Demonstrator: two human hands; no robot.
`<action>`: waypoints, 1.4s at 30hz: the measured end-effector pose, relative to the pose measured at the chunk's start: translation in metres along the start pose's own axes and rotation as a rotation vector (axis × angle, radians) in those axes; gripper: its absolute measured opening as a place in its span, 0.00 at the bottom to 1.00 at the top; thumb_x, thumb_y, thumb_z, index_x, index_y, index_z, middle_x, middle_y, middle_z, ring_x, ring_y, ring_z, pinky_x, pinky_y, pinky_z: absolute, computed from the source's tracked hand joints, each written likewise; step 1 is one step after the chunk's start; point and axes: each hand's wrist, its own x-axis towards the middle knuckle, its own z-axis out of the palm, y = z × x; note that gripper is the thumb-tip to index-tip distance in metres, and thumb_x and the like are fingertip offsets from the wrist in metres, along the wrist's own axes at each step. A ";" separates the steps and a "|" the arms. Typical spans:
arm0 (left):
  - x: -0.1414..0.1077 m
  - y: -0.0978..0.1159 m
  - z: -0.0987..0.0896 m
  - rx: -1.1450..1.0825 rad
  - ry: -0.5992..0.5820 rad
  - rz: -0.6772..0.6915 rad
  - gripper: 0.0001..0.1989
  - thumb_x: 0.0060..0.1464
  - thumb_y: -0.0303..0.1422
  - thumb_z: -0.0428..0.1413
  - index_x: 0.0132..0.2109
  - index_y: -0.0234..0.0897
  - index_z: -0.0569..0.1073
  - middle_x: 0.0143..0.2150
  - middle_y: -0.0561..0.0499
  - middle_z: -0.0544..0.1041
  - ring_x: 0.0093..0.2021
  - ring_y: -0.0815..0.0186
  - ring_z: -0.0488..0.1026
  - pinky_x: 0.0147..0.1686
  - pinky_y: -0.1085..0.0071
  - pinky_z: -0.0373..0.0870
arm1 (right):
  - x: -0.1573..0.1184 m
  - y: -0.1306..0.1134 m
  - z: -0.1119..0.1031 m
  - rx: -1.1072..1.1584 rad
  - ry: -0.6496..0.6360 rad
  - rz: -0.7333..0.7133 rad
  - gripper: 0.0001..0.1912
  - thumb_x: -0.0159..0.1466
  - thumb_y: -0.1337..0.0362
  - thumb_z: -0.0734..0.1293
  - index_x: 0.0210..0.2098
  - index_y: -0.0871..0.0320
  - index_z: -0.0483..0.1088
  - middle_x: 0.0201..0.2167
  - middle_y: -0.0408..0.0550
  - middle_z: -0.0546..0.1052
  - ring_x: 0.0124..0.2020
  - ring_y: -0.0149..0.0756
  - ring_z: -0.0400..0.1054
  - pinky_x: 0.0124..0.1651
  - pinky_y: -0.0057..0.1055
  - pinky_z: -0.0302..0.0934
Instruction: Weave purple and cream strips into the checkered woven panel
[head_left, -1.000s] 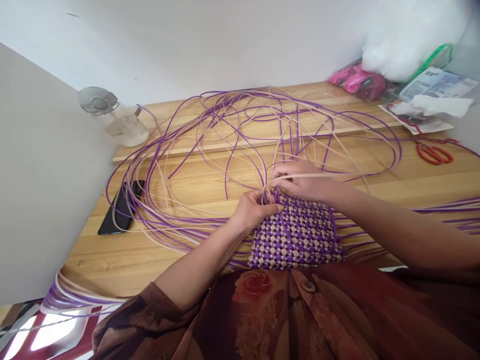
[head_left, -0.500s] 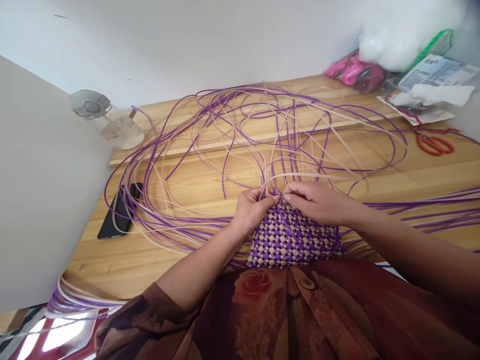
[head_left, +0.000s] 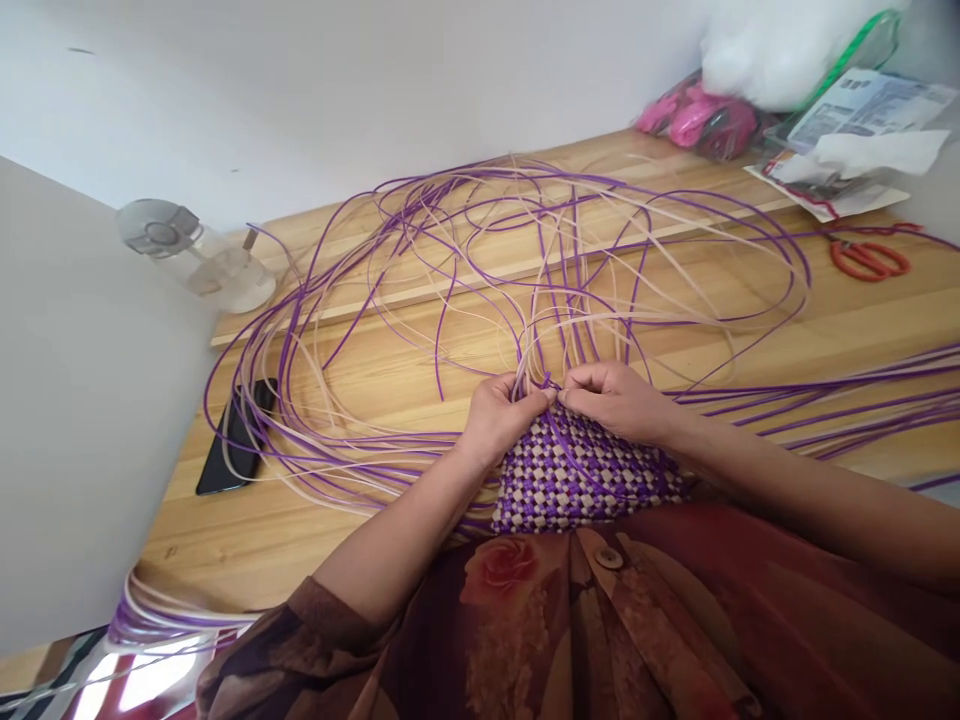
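A purple and beige woven panel (head_left: pixel 574 470) lies at the table's near edge, against my clothing. My left hand (head_left: pixel 504 412) is closed on its far left edge, thumb on top, where several strands come out. Right beside it, my right hand (head_left: pixel 609 400) pinches a purple strand at the same edge, thumb and forefinger together. The two thumbs nearly touch. A loose purple strand (head_left: pixel 568 455) runs down across the panel's face. Long purple and beige strands (head_left: pixel 420 290) fan out from the panel over the table, to the back and both sides.
A black phone (head_left: pixel 238 440) lies at the left under the looping strands. Behind it stands a clear jug with a grey lid (head_left: pixel 161 228). Orange-handled scissors (head_left: pixel 868 260) lie at the right, near papers (head_left: pixel 862 120) and a pink bundle in plastic (head_left: pixel 705 120). A wall borders the back.
My right hand has shifted slightly left and closer to my left thumb, at the panel's edge. My left hand keeps its hold. The whole view has tilted a little.
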 end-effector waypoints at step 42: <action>-0.005 0.009 -0.002 -0.101 -0.013 -0.077 0.18 0.38 0.39 0.68 0.24 0.34 0.68 0.19 0.58 0.64 0.20 0.76 0.56 0.23 0.73 0.49 | 0.028 -0.041 -0.036 -0.636 0.036 -0.385 0.10 0.63 0.62 0.64 0.36 0.55 0.77 0.36 0.46 0.79 0.39 0.38 0.70 0.44 0.34 0.57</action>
